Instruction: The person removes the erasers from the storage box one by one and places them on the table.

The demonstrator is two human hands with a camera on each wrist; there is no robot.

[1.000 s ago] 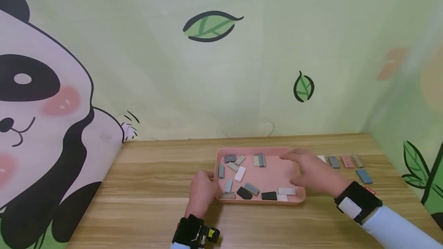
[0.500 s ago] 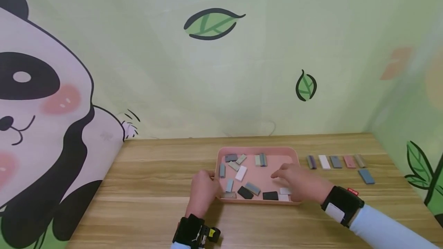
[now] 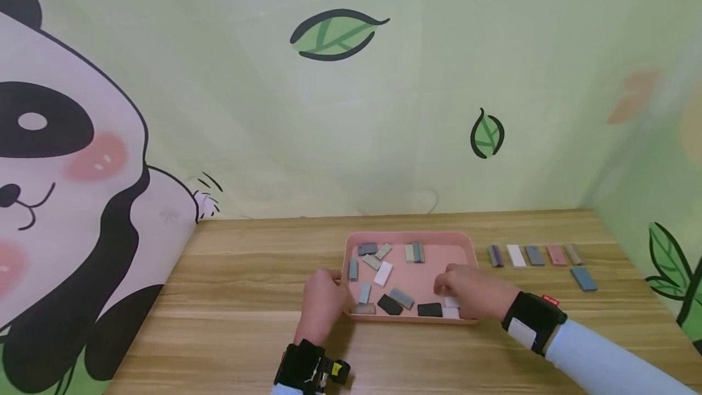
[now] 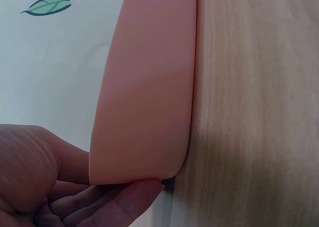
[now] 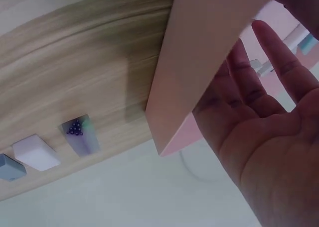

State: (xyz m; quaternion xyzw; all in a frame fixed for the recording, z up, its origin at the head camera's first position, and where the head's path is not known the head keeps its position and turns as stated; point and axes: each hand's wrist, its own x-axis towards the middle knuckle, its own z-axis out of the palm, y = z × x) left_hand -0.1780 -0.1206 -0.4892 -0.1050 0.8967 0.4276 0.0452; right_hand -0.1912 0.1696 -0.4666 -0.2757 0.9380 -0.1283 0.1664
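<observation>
A shallow pink tray [image 3: 444, 239] lies on the wooden table with several small rectangular tiles inside. My left hand [image 3: 322, 298] grips its near left corner; in the left wrist view the fingers [image 4: 124, 204] press against the tray's end. My right hand [image 3: 476, 292] reaches over the right wall into the tray, fingers bent downward beside a white tile [image 3: 451, 313] at the near right corner. In the right wrist view the fingers [image 5: 281, 57] are spread and loosely bent, with nothing seen between them. A black tile [image 3: 429, 309] lies just left of the white one.
Right of the tray, a row of tiles stands on the table: a purple-printed tile [image 3: 495, 256], a white tile [image 3: 516, 255], a grey-blue tile [image 3: 534, 255], a pink tile [image 3: 556, 255] and a beige one. A blue tile [image 3: 584, 279] lies in front. A printed cloth backdrop rises behind.
My right hand has moved left and down, from over the tray's right rim to inside it near the white tiles. My left hand stays at the tray's corner.
</observation>
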